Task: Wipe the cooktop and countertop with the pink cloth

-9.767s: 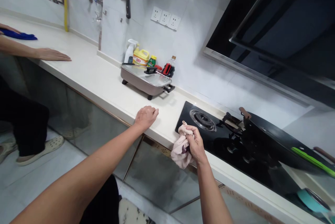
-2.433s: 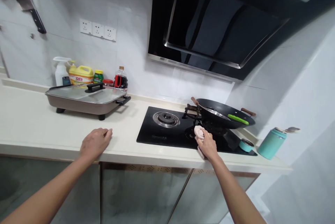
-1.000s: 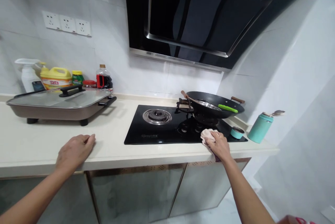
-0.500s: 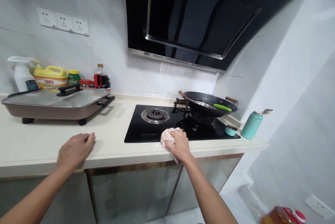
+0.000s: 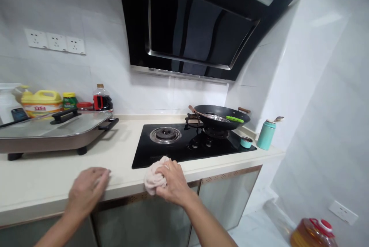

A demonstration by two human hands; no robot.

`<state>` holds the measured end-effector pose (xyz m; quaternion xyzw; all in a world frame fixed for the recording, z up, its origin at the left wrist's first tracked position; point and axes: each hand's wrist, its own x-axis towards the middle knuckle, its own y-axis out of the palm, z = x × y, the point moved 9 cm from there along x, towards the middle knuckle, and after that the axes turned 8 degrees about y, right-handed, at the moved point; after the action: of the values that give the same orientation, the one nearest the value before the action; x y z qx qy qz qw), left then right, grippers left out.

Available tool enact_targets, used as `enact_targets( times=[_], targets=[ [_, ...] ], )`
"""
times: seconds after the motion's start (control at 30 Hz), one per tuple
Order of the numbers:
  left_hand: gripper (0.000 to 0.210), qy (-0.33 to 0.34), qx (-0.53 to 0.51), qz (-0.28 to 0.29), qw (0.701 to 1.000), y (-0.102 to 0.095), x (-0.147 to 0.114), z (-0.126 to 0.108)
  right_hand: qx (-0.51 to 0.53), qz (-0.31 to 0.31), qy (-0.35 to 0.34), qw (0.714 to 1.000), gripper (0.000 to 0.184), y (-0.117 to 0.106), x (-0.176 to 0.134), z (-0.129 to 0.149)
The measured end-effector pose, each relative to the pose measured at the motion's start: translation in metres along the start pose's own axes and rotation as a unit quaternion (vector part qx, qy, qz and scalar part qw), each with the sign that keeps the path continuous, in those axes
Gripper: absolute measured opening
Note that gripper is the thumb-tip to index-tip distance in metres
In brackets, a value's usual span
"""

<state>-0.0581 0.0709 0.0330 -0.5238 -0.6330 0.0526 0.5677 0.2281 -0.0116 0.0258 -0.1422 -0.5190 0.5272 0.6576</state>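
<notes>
My right hand [image 5: 173,181] is closed round a bunched pale pink cloth [image 5: 155,177]. Hand and cloth are at the front edge of the counter, by the near-left corner of the black gas hob [image 5: 178,152]. My left hand [image 5: 88,191] is over the front of the cream counter [image 5: 121,170], left of the cloth, slightly blurred. Its fingers are loosely bent with the thumb apart, and nothing shows in them. I cannot tell whether it touches the counter.
A black wok [image 5: 221,118] with a green-handled utensil [image 5: 235,119] sits on the right burner. A teal cup [image 5: 246,142] and teal flask [image 5: 266,136] stand at right. The lidded electric pan [image 5: 52,139] is at left, bottles behind it. A range hood [image 5: 198,27] hangs above.
My right hand has drawn the cloth off the hob, leftward and toward me. My left hand has shifted and its fingers have loosened. The camera view has turned slightly.
</notes>
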Motion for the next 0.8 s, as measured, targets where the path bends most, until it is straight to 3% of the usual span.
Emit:
enact_targets(
  times=[0.03, 0.1, 0.2, 0.27, 0.33, 0.4, 0.47, 0.5, 0.57, 0.67, 0.8],
  targets=[
    [0.038, 0.024, -0.082, -0.033, 0.996, 0.004, -0.019, -0.018, 0.023, -0.005, -0.011, 1.000, 0.049, -0.001, -0.011, 0.001],
    [0.038, -0.004, -0.210, -0.044, 0.977, 0.027, -0.064, -0.048, 0.085, -0.010, -0.024, 0.996, 0.055, -0.002, -0.037, -0.001],
    [0.047, -0.109, -0.383, 0.070, 0.915, 0.097, -0.132, -0.096, 0.169, -0.019, 0.002, 0.985, 0.058, 0.001, -0.073, -0.017],
    [0.059, -0.254, -0.488, 0.168, 0.818, 0.152, -0.175, -0.118, 0.200, -0.023, 0.047, 0.978, 0.057, 0.006, -0.093, -0.031],
    [0.069, -0.378, -0.590, 0.202, 0.685, 0.189, -0.204, -0.140, 0.223, -0.011, 0.085, 0.971, 0.056, 0.014, -0.110, -0.041],
    [0.069, -0.411, -0.682, 0.208, 0.568, 0.206, -0.208, -0.163, 0.240, 0.010, 0.111, 0.964, 0.055, 0.025, -0.125, -0.045],
    [0.062, -0.428, -0.728, 0.183, 0.503, 0.213, -0.201, -0.174, 0.258, 0.030, 0.137, 0.956, 0.057, 0.036, -0.137, -0.048],
    [0.057, -0.446, -0.730, 0.160, 0.493, 0.214, -0.199, -0.173, 0.269, 0.041, 0.155, 0.950, 0.061, 0.042, -0.142, -0.052],
    [0.046, -0.482, -0.709, 0.114, 0.501, 0.216, -0.198, -0.166, 0.309, 0.058, 0.208, 0.926, 0.070, 0.053, -0.152, -0.066],
    [0.035, -0.500, -0.677, 0.069, 0.535, 0.213, -0.198, -0.157, 0.405, 0.041, 0.299, 0.863, 0.074, 0.065, -0.164, -0.098],
    [0.043, -0.471, -0.678, 0.041, 0.563, 0.200, -0.188, -0.159, 0.526, -0.005, 0.343, 0.778, 0.086, 0.079, -0.174, -0.118]
  ],
)
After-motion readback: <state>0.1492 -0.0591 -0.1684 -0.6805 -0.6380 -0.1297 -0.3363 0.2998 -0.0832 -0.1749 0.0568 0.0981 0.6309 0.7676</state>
